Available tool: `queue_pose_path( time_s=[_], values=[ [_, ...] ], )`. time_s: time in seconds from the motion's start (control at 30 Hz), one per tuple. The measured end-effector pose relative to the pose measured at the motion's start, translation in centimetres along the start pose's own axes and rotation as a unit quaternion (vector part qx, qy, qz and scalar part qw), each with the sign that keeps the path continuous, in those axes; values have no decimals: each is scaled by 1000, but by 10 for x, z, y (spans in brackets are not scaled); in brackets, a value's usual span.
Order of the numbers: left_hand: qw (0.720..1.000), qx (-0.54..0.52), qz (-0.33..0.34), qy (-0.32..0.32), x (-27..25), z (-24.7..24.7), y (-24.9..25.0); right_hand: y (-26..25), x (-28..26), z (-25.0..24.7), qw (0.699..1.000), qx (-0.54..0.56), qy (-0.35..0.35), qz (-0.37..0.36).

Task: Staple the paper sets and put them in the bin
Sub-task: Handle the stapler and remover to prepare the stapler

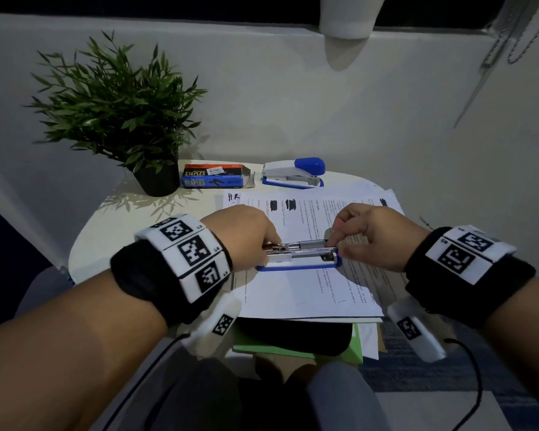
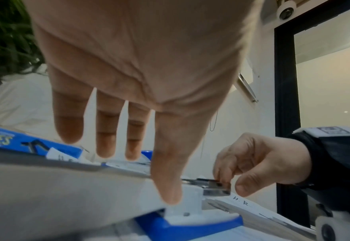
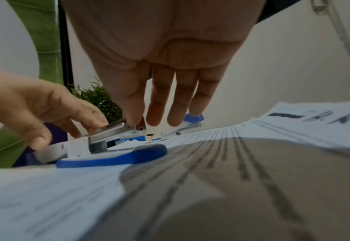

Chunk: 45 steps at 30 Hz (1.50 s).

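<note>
A blue and white stapler [image 1: 302, 259] lies swung open on the top sheet of a stack of printed paper sets [image 1: 293, 293], its metal magazine exposed. My left hand [image 1: 269, 248] holds the stapler's left end, thumb on the white part [image 2: 190, 200] and forefinger on the metal rail [image 3: 108, 128]. My right hand [image 1: 335, 244] pinches the right end of the magazine [image 2: 217, 187] between thumb and forefinger, its other fingers hanging loose. The top sheet is marked "HR" [image 1: 234, 197]. The stack's fanned edges [image 3: 293, 130] show in the right wrist view.
At the back of the small round white table [image 1: 106, 237] stand a potted plant [image 1: 122, 113], a box of staples [image 1: 213, 177] and a second, closed blue and white stapler [image 1: 294, 174]. Below the table's near edge lie a dark shape [image 1: 293, 335] and green and white sheets [image 1: 358, 346].
</note>
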<state>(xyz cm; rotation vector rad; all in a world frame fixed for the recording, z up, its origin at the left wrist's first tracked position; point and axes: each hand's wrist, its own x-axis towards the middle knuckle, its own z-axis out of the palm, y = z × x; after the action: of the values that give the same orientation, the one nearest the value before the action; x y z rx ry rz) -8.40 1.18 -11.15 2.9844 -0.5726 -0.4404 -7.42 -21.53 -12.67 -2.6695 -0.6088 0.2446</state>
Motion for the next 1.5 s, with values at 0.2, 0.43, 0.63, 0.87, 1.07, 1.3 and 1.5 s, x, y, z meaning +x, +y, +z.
queue_pose_path(
  time_s=[0.2,0.43,0.63,0.87,1.07,1.3,1.5],
  values=[
    [995,55,-78,-39,-23,0,-33,-10,-8,6,995,-82,38,34],
    [991,75,-102,-41,-34,-24,-43,-23,-3,3,989,-132,3,66],
    [992,-32,-39,113,-31,-62,-7,-29,-3,3,988,-139,-14,60],
    [986,-91,32,137,-3,-46,36,-23,-10,3,997,-42,25,59],
    [994,-1,76,77,18,-21,63,-11,-10,1,994,30,67,81],
    [993,48,87,59,22,-11,71,-9,-15,3,994,33,68,82],
    [996,17,77,40,22,-12,64,-9,-14,8,992,49,62,103]
  ],
)
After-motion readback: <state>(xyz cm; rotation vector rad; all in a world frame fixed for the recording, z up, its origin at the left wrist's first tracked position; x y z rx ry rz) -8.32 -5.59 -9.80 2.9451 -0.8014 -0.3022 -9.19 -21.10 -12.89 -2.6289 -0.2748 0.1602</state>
